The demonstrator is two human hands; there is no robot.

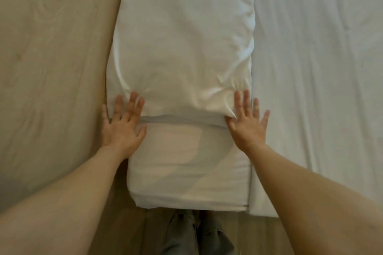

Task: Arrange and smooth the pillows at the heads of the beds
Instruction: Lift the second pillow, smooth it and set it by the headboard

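Observation:
A long white pillow (182, 43) lies lengthwise away from me in the middle of the head view, creased near its near end. My left hand (122, 124) rests flat with fingers spread on the pillow's near left corner. My right hand (247, 122) lies flat, fingers spread, on its near right corner. Both palms press on the fabric and neither grips anything. Below the pillow's near edge, a white-sheeted mattress end (186, 172) shows between my forearms.
A beige padded surface (51, 68) fills the left side. White bed linen with long wrinkles (321, 68) covers the right. Wooden floor (128, 234) and my grey trouser legs (196, 234) show at the bottom.

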